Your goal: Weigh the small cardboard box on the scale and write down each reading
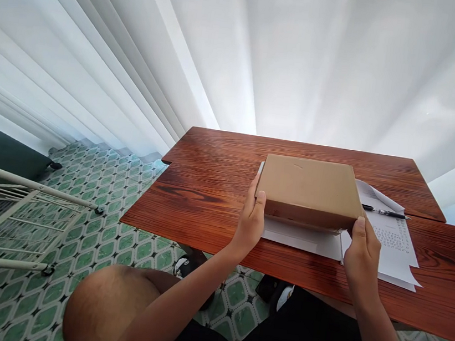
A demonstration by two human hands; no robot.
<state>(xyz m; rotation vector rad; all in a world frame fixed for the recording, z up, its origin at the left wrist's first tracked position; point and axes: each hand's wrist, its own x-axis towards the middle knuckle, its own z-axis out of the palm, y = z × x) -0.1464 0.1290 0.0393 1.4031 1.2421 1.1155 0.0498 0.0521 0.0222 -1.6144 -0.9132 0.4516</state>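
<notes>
Between my two hands is a closed brown cardboard box (309, 187), held over white papers near the middle of a reddish wooden table (191, 193). My left hand (251, 218) grips the box's left side, its thumb at the near left corner. At the near right corner, my right hand (362, 250) closes on the box with the thumb up front. The fingers of both hands are partly hidden by the cardboard. Under the box lie white sheets (306, 238), largely covered by it. The box's near edge looks slightly raised from them.
Right of the box, a black pen (387, 212) lies across papers with writing (394, 240). White curtains (292, 61) hang behind the table. A white metal rack on wheels (23, 222) stands at the left on the green tiled floor (125, 185). My legs are under the table's front edge.
</notes>
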